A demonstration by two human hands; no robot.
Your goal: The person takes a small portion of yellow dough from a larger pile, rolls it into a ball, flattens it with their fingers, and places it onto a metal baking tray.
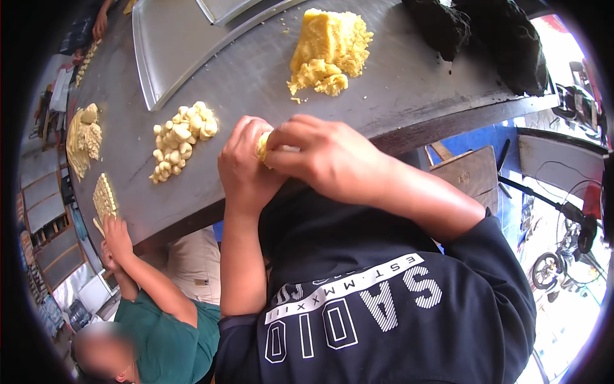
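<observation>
Holding a small lump of dough between both hands, the person worked beside the near edge of the table. The right hand had its thumb and fingers clamped on the lump, and the left hand had its fingers curled round it; the hands hid most of it, so its shape could not be told.

Judging by what lay about, the work was partly done: a heap of pale balls sat to the left, apparently finished. Left over was a large yellow block, ragged and crumbling at its near end, which seemed enough for many more.

As for containers, a flat metal tray lay beyond the balls, cut off by the top of the view, with part of another tray over it. No balls showed on the visible metal; the heap and the block rested directly on the table.
</observation>
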